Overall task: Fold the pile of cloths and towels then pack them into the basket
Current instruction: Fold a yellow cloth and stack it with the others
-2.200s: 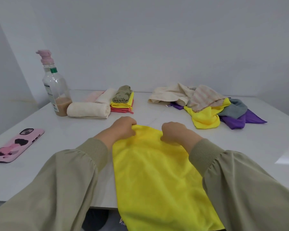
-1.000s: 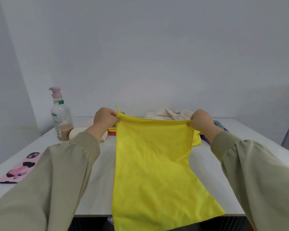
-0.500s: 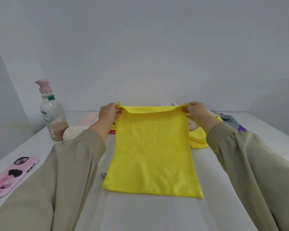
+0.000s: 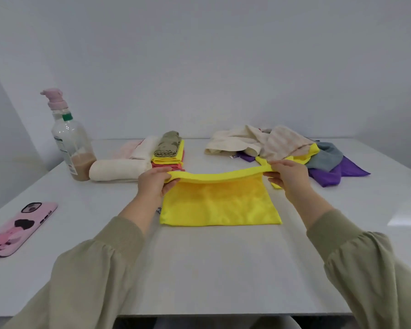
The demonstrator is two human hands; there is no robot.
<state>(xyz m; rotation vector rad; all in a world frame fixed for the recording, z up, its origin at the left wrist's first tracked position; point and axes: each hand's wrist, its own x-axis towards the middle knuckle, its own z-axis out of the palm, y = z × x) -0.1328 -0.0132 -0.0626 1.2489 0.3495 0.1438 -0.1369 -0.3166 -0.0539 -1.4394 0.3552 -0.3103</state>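
Lowered since half a second ago, the yellow cloth's (image 4: pixel 220 205) top edge runs left to right, fingers (image 4: pixel 170 185) of left hand (image 4: pixel 152 186) and right hand (image 4: pixel 287 175) clamped on its corners. Its near hem lies on the counter (image 4: pixel 199 269), toward the person.

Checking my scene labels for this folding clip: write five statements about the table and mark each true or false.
1. The left hand and right hand pinch the yellow cloth by its lifted edge. True.
2. The pink phone lies right of the yellow cloth. False: it lies to the left, near the table's left edge.
3. The pump bottle stands upright beside the rolled cream towel. True.
4. A purple cloth tops the folded stack. False: an olive cloth tops it.
5. Unfolded cloths lie heaped at the far right. True.
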